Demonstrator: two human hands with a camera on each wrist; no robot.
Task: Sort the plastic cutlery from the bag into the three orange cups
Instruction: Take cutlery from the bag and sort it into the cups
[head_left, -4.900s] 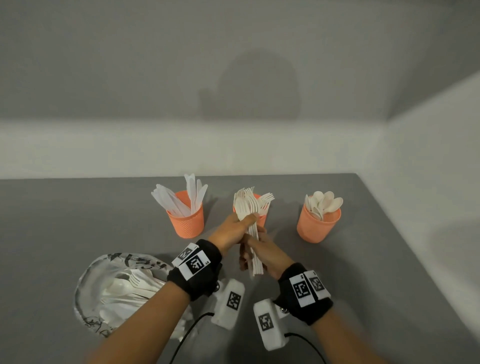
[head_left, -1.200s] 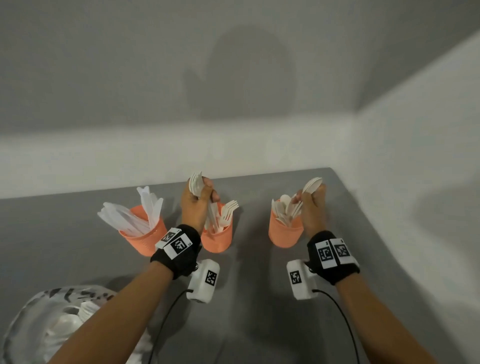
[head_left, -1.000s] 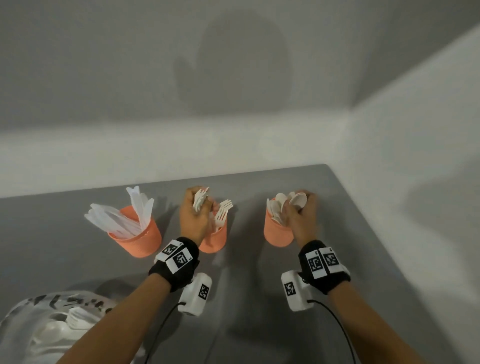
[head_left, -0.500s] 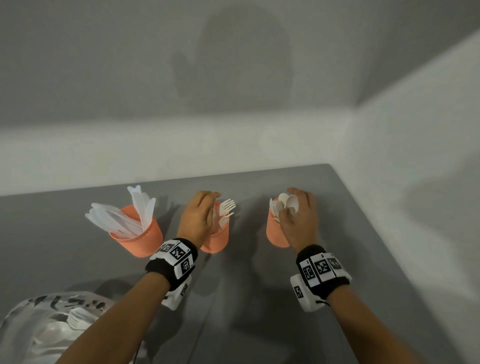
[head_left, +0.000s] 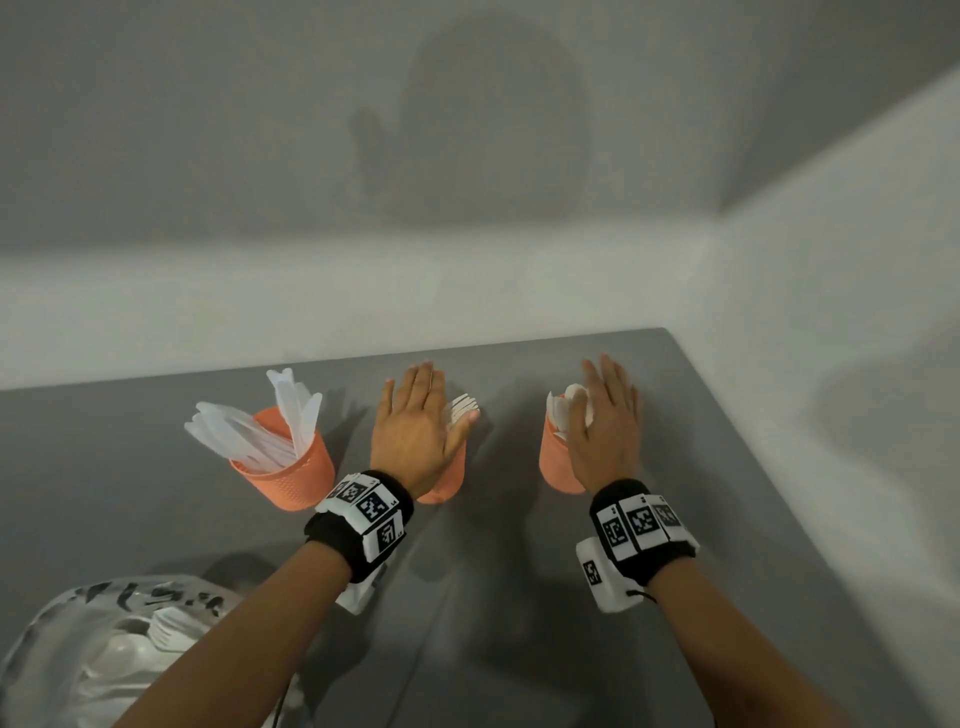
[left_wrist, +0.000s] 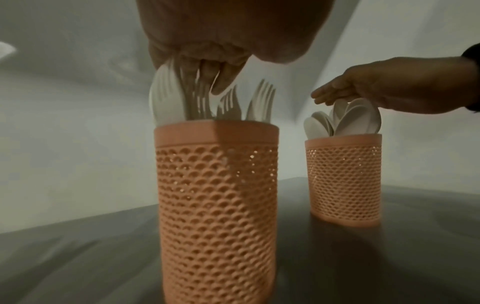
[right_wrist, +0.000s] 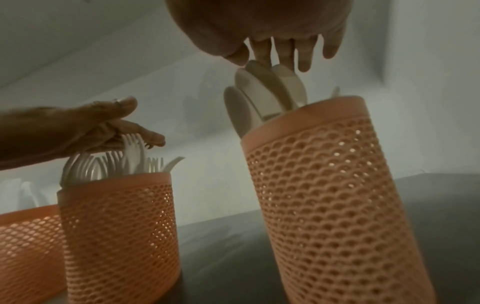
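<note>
Three orange mesh cups stand in a row on the grey table. The left cup holds white knives. My left hand lies flat, fingers straight, on top of the forks in the middle cup. My right hand is flat over the spoons in the right cup, fingertips touching them. Neither hand grips anything. The plastic bag with more white cutlery lies at the lower left.
A grey wall runs behind the cups and a white wall borders the table on the right. Bare table top lies between my forearms and in front of the cups.
Both hands lowered their bundles into the cups, the left its forks, the right its spoons, let go and flattened out on top of them.
</note>
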